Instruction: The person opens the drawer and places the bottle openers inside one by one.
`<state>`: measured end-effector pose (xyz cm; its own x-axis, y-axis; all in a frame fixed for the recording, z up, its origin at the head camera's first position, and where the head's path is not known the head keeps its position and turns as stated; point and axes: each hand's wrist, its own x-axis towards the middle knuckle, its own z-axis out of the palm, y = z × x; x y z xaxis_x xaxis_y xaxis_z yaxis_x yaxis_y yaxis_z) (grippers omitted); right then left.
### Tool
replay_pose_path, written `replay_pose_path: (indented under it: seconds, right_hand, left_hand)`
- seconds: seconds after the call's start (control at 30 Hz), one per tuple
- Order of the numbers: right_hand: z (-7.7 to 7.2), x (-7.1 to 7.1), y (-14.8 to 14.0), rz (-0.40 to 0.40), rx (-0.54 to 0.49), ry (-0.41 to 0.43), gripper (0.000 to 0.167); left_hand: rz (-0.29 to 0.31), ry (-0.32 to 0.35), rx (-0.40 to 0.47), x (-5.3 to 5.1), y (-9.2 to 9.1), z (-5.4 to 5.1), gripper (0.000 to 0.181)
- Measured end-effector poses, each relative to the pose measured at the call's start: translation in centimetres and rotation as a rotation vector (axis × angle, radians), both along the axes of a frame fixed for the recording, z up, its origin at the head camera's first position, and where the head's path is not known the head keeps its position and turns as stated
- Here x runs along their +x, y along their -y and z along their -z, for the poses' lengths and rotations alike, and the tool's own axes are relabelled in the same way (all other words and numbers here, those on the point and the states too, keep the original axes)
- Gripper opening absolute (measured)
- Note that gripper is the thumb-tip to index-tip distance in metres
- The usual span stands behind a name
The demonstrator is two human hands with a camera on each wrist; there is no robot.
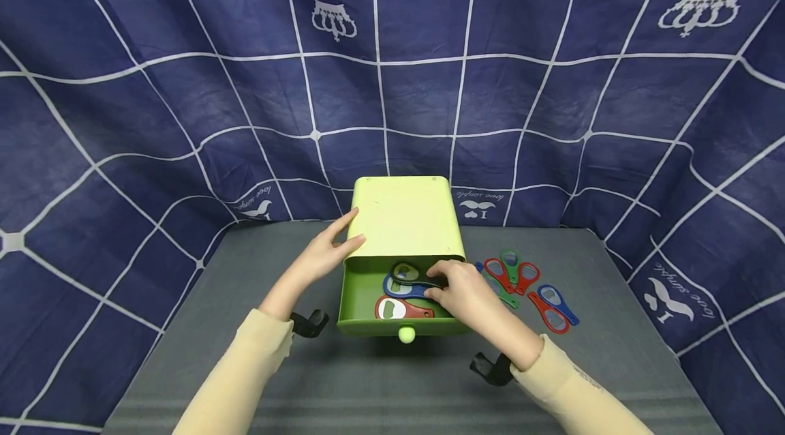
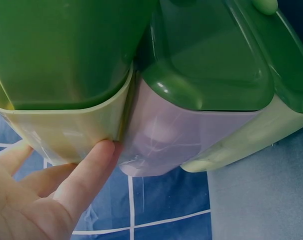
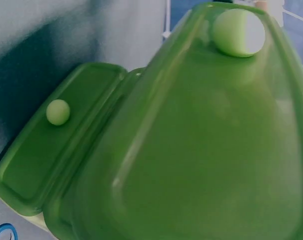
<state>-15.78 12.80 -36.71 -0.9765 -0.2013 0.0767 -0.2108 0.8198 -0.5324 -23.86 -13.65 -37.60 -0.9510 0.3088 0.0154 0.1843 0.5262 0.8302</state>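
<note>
Gray tabletop (image 1: 343,387) beneath, right grip (image 1: 461,289) pinches black opener (image 1: 423,280) extending leftward; left grip (image 1: 320,255) spread on cabinet (image 1: 407,217).

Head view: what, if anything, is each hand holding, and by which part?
The right hand pinches the black opener by its handle, away from the wide head. The left hand just touches the drawer box.
</note>
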Motion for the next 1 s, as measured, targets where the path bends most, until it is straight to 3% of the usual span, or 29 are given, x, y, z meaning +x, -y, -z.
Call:
replay_pose_path:
  seconds: [0.13,0.3,0.57,0.8,1.0]
  right_hand:
    - [-0.5,0.7,-0.7,-0.016,-0.036,-0.011,0.018]
    - [-1.2,1.6,-2.4,-0.027,-0.154,-0.024,0.020]
    - [-1.8,2.5,-5.5,0.015,-0.320,-0.085,0.017]
    - [-1.4,3.8,-6.7,-0.022,-0.497,-0.037,0.021]
    - [-1.2,5.0,-6.8,-0.109,-0.617,0.021,0.023]
  left_hand:
    - [0.006,-0.002,0.002,-0.1,-0.1,0.0,0.070]
    - [0.012,-0.002,0.003,-0.3,-0.3,-0.1,0.070]
    - [0.008,0.001,-0.007,0.0,-0.3,-0.3,0.070]
    - [0.004,0.004,-0.002,0.1,-0.2,-0.3,0.071]
    - [-0.007,-0.001,-0.001,0.1,-0.2,-0.2,0.070]
